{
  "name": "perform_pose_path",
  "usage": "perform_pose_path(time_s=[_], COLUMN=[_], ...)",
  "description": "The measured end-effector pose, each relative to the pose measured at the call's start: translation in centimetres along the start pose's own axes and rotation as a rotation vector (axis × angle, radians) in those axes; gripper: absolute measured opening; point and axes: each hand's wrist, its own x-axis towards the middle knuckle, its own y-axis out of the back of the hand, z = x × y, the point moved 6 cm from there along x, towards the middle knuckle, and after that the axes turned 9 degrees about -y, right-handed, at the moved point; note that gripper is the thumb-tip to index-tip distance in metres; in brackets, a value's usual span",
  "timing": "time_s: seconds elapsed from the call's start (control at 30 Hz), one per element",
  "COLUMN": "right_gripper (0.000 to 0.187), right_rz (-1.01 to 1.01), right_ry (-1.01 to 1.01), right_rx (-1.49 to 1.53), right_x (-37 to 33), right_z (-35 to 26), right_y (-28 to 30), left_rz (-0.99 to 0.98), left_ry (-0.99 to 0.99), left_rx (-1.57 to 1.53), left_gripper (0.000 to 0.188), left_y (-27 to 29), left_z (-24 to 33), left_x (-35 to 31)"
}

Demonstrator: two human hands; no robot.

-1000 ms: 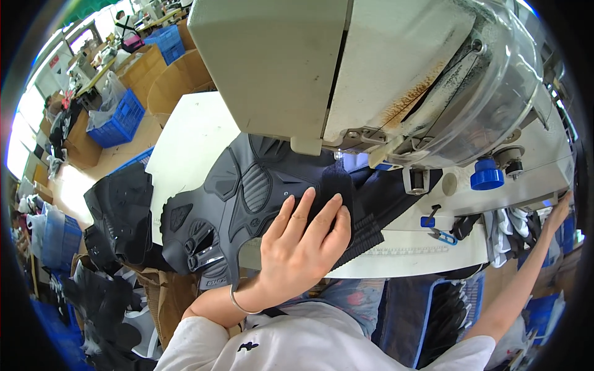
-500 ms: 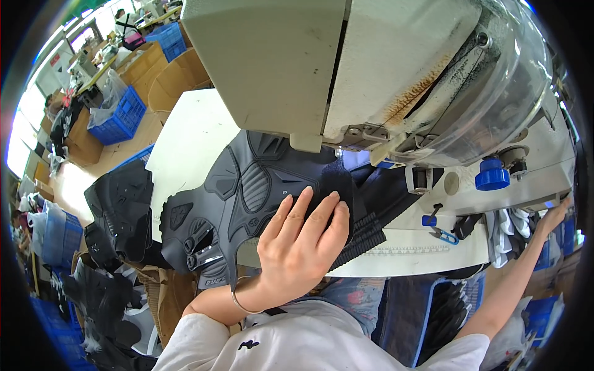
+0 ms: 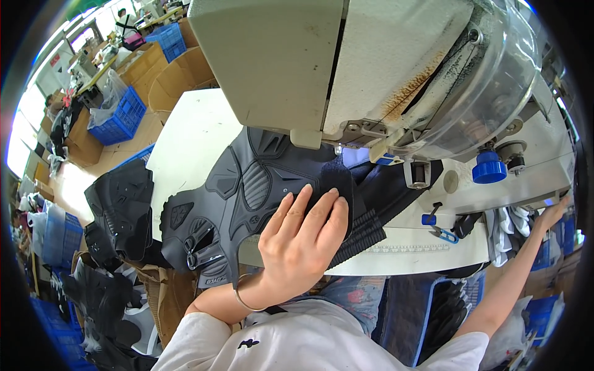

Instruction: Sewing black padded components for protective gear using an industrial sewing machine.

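- Our L hand [image 3: 301, 247] lies palm-down on the R part of the dk grey moulded panel [image 3: 253, 182]; fingers extended, loosely spread, the two on the R side close tog. Thumb's hidden, so can't tell if it pinches anything underneath.
- Our R hand [image 3: 552, 213] is well apart, up at the far R end of the sewing machine [image 3: 272, 68]; too small to tell if those fingers are spread, tog. or pinching, nor what exactly they touch.
- Panel is on the white table [image 3: 192, 130], upper edge reaching in below the machine head; needle itself isn't visible to us.
- Step in hand, our judgement: lining up & steadying the panel for a seam nr its R end, w/ R hand prob. at a machine control.
- Next move, we'd say, calls for light, even pressure from the L hand, fingertips clear of the needle area, & the ribbed black band [image 3: 359, 238] not bunching beneath.
- Long axis runs diagonally, lower L to upper R of the view. The openwork, buckle-like end points lower L, twd our body; the end w/ the fuzzy dark patch [image 3: 334, 176] points R, just beside the machine head.
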Motion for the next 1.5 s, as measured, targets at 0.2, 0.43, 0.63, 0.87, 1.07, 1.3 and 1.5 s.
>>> perform_pose_path(time_s=[0.2, 0.43, 0.63, 0.87, 1.07, 1.3, 1.5], right_gripper=[0.062, 0.061, 0.055, 0.066, 0.050, 0.048, 0.048], right_rz=[-0.045, -0.002, -0.011, -0.936, -1.191, -1.127, -1.091], right_ry=[-0.024, -0.069, -0.020, -0.952, -1.652, -1.639, -1.795], right_rx=[0.073, 0.045, 0.033, 0.436, 0.882, 0.783, 0.887], right_x=[0.1, -2.3, -8.7, -47.9, -55.7, -56.4, -59.0], right_z=[1.1, -1.3, -1.4, -7.6, -11.6, -9.4, -10.5], right_y=[-0.1, -1.1, 0.5, -8.1, -14.0, -14.2, -13.3], left_rz=[0.012, 0.026, 0.028, 0.022, -0.029, -0.062, -0.188], left_ry=[0.015, 0.049, 0.056, 0.017, -0.015, -0.059, -0.114], left_rx=[0.012, 0.003, -0.019, 0.019, 0.014, -0.004, -0.048], left_gripper=[0.022, 0.022, 0.021, 0.021, 0.021, 0.018, 0.011], left_y=[-0.2, -0.2, 0.0, -0.6, -0.3, -0.5, -0.3], left_z=[0.3, 0.4, 0.0, 0.6, -0.3, 0.2, 0.0], left_x=[-0.2, -0.3, -0.3, -0.2, -0.6, -0.3, 0.3])
